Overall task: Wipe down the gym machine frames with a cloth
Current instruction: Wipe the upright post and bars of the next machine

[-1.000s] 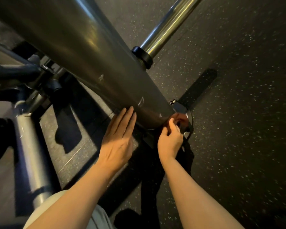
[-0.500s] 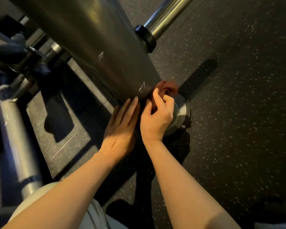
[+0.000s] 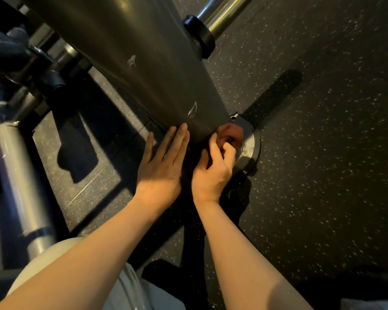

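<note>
Bunched red cloth (image 3: 230, 136), smooth metal frame (image 3: 143, 59)

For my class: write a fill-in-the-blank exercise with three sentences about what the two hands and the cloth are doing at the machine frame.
1. The reddish-brown cloth is gripped by the ____ hand.
2. The left hand lies with its fingers ____ against the big dark frame tube.
3. The cloth is bunched at the ____ end of that tube, by its round foot.

Missing words: right; straight; lower
</note>
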Available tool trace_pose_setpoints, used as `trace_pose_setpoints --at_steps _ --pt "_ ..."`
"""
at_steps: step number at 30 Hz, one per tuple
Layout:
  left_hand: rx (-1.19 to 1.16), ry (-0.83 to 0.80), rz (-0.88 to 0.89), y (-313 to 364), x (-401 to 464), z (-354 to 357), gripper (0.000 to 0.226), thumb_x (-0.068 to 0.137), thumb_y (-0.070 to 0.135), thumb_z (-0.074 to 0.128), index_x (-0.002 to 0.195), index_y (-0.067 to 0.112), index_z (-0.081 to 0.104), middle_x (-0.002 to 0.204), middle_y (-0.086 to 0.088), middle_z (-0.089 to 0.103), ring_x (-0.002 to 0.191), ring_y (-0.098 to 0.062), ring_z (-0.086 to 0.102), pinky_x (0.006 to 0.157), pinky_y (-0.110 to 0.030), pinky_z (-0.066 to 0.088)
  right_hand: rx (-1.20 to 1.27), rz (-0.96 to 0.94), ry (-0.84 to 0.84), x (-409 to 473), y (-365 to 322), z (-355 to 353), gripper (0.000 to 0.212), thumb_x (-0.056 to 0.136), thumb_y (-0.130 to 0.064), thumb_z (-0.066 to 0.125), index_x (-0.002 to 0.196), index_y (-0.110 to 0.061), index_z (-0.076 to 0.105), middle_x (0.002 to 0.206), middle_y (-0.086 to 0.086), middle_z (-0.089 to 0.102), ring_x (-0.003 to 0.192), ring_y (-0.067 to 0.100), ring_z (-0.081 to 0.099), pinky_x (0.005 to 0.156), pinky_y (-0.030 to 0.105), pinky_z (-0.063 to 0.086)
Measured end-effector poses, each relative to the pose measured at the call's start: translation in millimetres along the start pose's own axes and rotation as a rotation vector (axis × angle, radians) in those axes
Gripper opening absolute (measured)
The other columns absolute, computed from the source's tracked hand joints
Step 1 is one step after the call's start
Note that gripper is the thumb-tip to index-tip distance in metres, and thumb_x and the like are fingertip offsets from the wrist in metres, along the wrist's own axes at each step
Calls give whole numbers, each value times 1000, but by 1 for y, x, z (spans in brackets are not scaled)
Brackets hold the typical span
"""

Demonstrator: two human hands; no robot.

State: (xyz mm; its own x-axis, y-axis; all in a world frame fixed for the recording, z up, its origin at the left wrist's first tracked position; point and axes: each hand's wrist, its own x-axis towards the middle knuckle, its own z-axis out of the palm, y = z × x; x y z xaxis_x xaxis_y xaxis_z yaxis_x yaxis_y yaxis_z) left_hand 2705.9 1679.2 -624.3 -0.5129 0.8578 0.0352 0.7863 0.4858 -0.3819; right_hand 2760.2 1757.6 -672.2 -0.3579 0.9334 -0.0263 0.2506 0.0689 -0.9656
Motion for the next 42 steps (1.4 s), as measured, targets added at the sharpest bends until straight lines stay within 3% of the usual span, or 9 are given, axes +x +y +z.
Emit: trace_pose_setpoints --at_steps 4,11,16,23,28,30,33,38,42 --pt "-1 1 9 0 1 3 98 78 14 64 151 7 -1 158 -2 -27 147 -24 2 118 -51 -2 -31 240 -43 0 22 -9 44 84 5 63 126 -6 64 113 14 55 110 36 55 97 27 35" --pt "7 23 12 1 2 7 90 81 15 59 150 5 3 161 -6 -5 146 -26 2 118 -48 -6 15 -75 16 16 -7 -2 46 86 6 56 130 -8 61 120 17 54 115 26 52 101 27 39" --pt "89 -22 -18 2 2 11 115 77 18 65 147 8 -27 154 -4 -36 143 -20 -29 117 -45 -14 1 233 -13 20 18 -6 46 93 4 53 136 -11 55 130 14 49 120 29 50 102 24 33" --pt "-128 102 72 -3 1 7 101 80 30 73 151 11 4 159 -10 8 146 -20 -2 120 -44 -2 136 -223 24 31 -64 -5 58 87 3 57 142 -11 46 119 3 55 104 2 38 93 0 23" --pt "-250 342 -129 -8 10 -15 73 83 8 58 148 -2 25 153 -11 20 142 -29 23 122 -40 4 161 -176 80 31 -44 -9 37 81 3 65 118 -1 64 105 14 63 100 17 56 94 17 43" --pt "-290 371 -168 -8 14 -20 61 93 17 46 147 1 25 152 -13 22 141 -29 25 121 -43 9 204 -242 64 27 -56 -9 30 80 3 66 109 1 67 97 14 62 93 25 60 86 29 50" --pt "-408 383 -287 -6 22 -22 55 104 44 23 144 7 26 149 -15 28 139 -26 27 116 -52 22 240 -426 -23 30 -83 -4 18 80 3 66 97 -2 69 89 12 59 83 24 56 76 26 46" --pt "-287 373 -207 -14 13 -18 68 90 7 48 150 0 16 156 -13 13 145 -30 21 121 -45 10 116 -253 27 27 -44 -8 7 76 1 64 80 -3 60 82 11 54 75 30 55 70 29 44" --pt "-259 360 -221 -10 15 -12 56 99 18 36 150 1 17 155 -14 12 146 -29 15 122 -40 5 140 -295 29 27 -54 -6 9 78 -2 66 78 -4 57 81 7 51 72 22 51 67 26 42"
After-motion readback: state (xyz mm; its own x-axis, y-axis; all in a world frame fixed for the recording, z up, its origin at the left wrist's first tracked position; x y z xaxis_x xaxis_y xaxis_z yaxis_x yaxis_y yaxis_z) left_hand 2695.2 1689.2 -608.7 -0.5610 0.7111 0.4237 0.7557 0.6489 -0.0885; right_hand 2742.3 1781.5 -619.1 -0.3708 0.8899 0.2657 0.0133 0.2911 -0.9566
